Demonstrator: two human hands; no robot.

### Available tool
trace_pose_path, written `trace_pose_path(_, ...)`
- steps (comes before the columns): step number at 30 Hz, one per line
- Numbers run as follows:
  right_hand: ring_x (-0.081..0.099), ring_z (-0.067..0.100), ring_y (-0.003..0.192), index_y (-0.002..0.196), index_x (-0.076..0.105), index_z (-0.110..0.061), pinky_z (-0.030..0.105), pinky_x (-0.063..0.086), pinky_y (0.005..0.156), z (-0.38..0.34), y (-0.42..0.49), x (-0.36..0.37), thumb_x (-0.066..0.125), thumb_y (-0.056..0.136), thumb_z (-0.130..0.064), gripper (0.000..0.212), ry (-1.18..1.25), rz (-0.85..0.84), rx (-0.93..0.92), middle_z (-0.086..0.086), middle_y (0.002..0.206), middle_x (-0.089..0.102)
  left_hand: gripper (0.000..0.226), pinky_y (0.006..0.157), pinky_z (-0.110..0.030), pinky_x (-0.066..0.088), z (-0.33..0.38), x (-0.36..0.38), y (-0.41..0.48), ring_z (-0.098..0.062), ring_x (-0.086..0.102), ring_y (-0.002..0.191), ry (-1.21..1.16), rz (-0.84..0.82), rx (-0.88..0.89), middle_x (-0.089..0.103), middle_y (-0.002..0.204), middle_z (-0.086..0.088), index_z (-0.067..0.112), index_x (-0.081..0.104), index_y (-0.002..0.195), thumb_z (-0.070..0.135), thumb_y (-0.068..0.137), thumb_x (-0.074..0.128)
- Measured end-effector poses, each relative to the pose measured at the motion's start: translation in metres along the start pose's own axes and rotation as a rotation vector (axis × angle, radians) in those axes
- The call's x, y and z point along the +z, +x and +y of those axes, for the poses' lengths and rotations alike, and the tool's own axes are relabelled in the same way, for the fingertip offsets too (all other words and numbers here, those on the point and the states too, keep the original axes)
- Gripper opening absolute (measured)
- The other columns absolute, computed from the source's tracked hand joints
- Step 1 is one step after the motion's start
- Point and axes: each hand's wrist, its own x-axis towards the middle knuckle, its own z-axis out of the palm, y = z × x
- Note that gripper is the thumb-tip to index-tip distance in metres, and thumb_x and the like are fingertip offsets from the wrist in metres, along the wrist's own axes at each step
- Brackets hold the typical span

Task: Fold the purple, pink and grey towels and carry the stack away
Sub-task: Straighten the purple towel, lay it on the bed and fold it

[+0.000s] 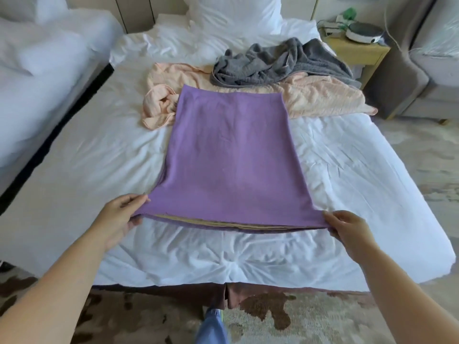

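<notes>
Both forearms are extended forward and slightly inward over the foot of the bed. The left hand is turned palm inward, its fingers curled over and its thumb under the near left corner of the purple towel, which is pinched between them. The right hand is held in a mirrored pose, and the near right corner is gripped between its thumb and curled fingers. The near edge is lifted just clear of the white sheet, and several stacked layers with a tan border are seen along it, so the towel is shown already doubled. The rest of the purple towel is laid flat along the middle of the bed, its far edge overlapping the pink towel. The pink towel is spread crumpled across the bed beyond it, and the grey towel is heaped loosely on top of the pink one toward the right. White pillows are set at the head of the bed. A yellow bedside table carrying a round white device is placed at the upper right, and patterned carpet is seen below.
</notes>
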Motion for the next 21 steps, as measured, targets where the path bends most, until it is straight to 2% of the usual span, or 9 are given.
trace_pose_path(3, 0.058, 0.01, 0.06, 0.078, 0.068, 0.003, 0.012, 0.054, 0.065, -0.062, 0.031, 0.002, 0.076, 0.079, -0.019, 0.024, 0.112, -0.009, -0.041, 0.008, 0.071, 0.057, 0.013, 0.059, -0.013, 0.054, 0.066, 0.019, 0.026, -0.001, 0.063, 0.059, -0.151, -0.028, 0.008, 0.07, 0.065, 0.005, 0.01, 0.063, 0.084, 0.011, 0.094, 0.055)
trace_pose_path(6, 0.056, 0.014, 0.079, 0.081, 0.071, 0.002, 0.019, 0.05, 0.079, -0.124, 0.071, 0.013, 0.078, 0.073, -0.023, 0.027, 0.116, -0.098, -0.14, 0.009, 0.084, 0.058, 0.012, 0.073, -0.013, 0.055, 0.123, 0.038, 0.065, -0.003, 0.066, 0.073, -0.187, -0.073, 0.066, 0.07, 0.077, 0.0, 0.008, 0.062, 0.092, 0.0, 0.092, 0.054)
trace_pose_path(8, 0.057, 0.017, 0.085, 0.089, 0.073, -0.003, 0.031, 0.044, 0.086, -0.161, 0.104, 0.025, 0.081, 0.066, -0.021, 0.03, 0.031, -0.16, -0.175, 0.011, 0.09, 0.064, 0.023, 0.076, -0.014, 0.054, 0.153, 0.05, 0.098, -0.004, 0.067, 0.077, -0.08, -0.149, 0.125, 0.071, 0.084, -0.002, 0.006, 0.062, 0.101, -0.011, 0.087, 0.054)
trace_pose_path(11, 0.052, 0.019, 0.074, 0.086, 0.072, -0.004, 0.035, 0.039, 0.072, -0.198, 0.162, 0.05, 0.078, 0.067, 0.0, 0.02, -0.214, -0.122, -0.227, 0.009, 0.077, 0.06, 0.04, 0.086, -0.025, 0.051, 0.18, 0.064, 0.163, -0.011, 0.063, 0.086, 0.25, -0.127, 0.206, 0.066, 0.099, -0.009, 0.005, 0.059, 0.116, -0.017, 0.083, 0.056)
trace_pose_path(12, 0.05, 0.02, 0.071, 0.084, 0.07, -0.003, 0.034, 0.037, 0.069, -0.206, 0.183, 0.061, 0.075, 0.069, 0.002, 0.016, -0.298, -0.072, -0.256, 0.009, 0.074, 0.058, 0.036, 0.086, -0.028, 0.051, 0.187, 0.07, 0.187, -0.013, 0.063, 0.085, 0.33, -0.094, 0.228, 0.065, 0.1, -0.013, 0.004, 0.059, 0.117, -0.013, 0.085, 0.058)
trace_pose_path(15, 0.054, 0.025, 0.076, 0.086, 0.068, -0.003, 0.036, 0.042, 0.068, -0.225, 0.241, 0.095, 0.069, 0.079, -0.003, 0.007, -0.426, 0.084, -0.298, 0.012, 0.075, 0.061, 0.018, 0.058, -0.014, 0.054, 0.198, 0.088, 0.257, -0.002, 0.064, 0.057, 0.371, 0.018, 0.236, 0.062, 0.084, -0.007, 0.007, 0.059, 0.11, 0.006, 0.092, 0.059)
trace_pose_path(16, 0.056, 0.025, 0.076, 0.085, 0.066, -0.005, 0.036, 0.044, 0.067, -0.23, 0.259, 0.105, 0.067, 0.082, -0.004, 0.004, -0.415, 0.101, -0.298, 0.011, 0.074, 0.061, 0.017, 0.054, -0.013, 0.053, 0.2, 0.096, 0.278, -0.004, 0.063, 0.056, 0.379, 0.047, 0.242, 0.061, 0.083, -0.004, 0.01, 0.06, 0.109, 0.011, 0.093, 0.059)
trace_pose_path(18, 0.059, 0.025, 0.07, 0.084, 0.061, -0.011, 0.023, 0.048, 0.062, -0.235, 0.292, 0.123, 0.063, 0.086, -0.007, 0.005, -0.394, 0.122, -0.291, 0.007, 0.069, 0.061, 0.012, 0.056, -0.017, 0.051, 0.205, 0.108, 0.315, -0.011, 0.062, 0.065, 0.451, 0.08, 0.296, 0.063, 0.082, 0.002, 0.018, 0.062, 0.103, 0.017, 0.092, 0.06)
trace_pose_path(21, 0.059, 0.03, 0.074, 0.089, 0.061, -0.01, 0.039, 0.049, 0.074, -0.246, 0.342, 0.145, 0.059, 0.089, -0.012, 0.003, -0.469, 0.152, -0.326, 0.013, 0.078, 0.064, 0.01, 0.059, -0.016, 0.049, 0.215, 0.125, 0.372, -0.005, 0.063, 0.066, 0.477, 0.136, 0.356, 0.066, 0.075, 0.002, 0.011, 0.066, 0.098, 0.014, 0.09, 0.062)
